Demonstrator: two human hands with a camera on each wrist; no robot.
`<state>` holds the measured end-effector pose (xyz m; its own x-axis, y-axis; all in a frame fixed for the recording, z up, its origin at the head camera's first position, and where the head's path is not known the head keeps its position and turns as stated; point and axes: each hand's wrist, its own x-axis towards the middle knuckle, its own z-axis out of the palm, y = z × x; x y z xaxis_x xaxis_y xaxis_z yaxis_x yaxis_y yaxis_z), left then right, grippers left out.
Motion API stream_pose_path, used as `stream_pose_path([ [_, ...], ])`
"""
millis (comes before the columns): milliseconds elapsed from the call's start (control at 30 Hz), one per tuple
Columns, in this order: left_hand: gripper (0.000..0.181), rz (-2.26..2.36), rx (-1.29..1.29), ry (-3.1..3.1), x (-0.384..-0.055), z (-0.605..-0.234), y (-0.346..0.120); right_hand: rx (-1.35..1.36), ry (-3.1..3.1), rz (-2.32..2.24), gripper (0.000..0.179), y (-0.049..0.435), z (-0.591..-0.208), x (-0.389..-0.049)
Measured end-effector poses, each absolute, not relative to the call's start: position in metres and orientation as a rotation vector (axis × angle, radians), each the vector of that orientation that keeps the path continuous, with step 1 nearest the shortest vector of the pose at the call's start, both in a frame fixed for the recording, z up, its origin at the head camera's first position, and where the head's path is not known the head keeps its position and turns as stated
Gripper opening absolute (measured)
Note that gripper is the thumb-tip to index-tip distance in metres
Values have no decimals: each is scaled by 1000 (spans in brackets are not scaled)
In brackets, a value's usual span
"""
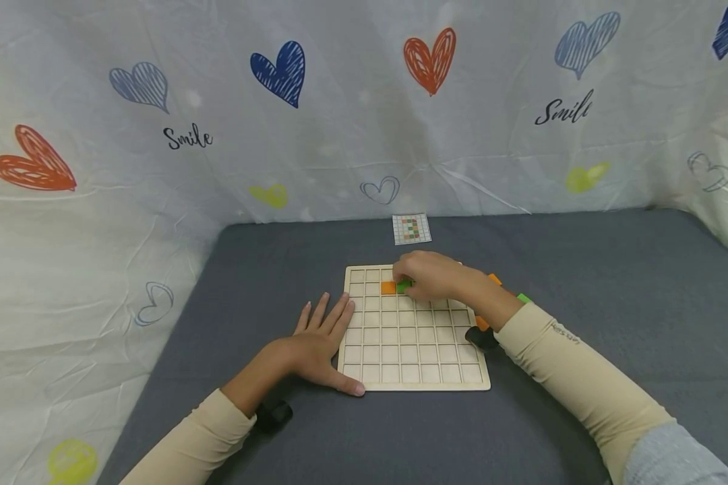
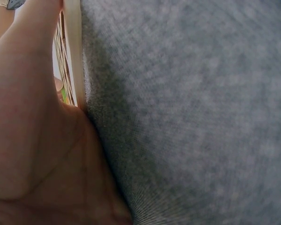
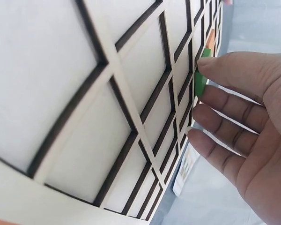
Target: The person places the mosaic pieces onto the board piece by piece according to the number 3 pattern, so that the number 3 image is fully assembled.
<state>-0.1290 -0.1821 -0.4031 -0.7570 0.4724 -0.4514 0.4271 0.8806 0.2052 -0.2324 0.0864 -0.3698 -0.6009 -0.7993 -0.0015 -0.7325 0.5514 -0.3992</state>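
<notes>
A pale wooden board with a raised grid (image 1: pixel 400 350) lies on the grey cloth. My left hand (image 1: pixel 317 350) rests at its left edge with fingers spread, the thumb by the near left corner; the left wrist view shows the palm (image 2: pixel 33 140) against the board's side. Near the far side, my right hand (image 1: pixel 433 276) pinches a green square tile (image 1: pixel 403 287) between thumb and fingers, at a cell of the grid. Directly left of it an orange tile (image 1: pixel 388 288) sits in a cell. In the right wrist view the thumb touches the green tile (image 3: pixel 201 79).
Beyond the board lies a small card (image 1: pixel 411 230) printed with a coloured grid pattern. Partly hidden by the right arm, loose orange tiles (image 1: pixel 482 323) and a green tile (image 1: pixel 524 298) lie right of the board. A white curtain with hearts (image 1: pixel 340 135) hangs behind.
</notes>
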Motion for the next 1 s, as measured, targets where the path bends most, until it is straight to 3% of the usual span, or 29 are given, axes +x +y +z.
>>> stream_pose_path([
  [1000,143,160,673,2560,-127,-402,-183,-1243,2596,-626,24,109,-368,-234],
])
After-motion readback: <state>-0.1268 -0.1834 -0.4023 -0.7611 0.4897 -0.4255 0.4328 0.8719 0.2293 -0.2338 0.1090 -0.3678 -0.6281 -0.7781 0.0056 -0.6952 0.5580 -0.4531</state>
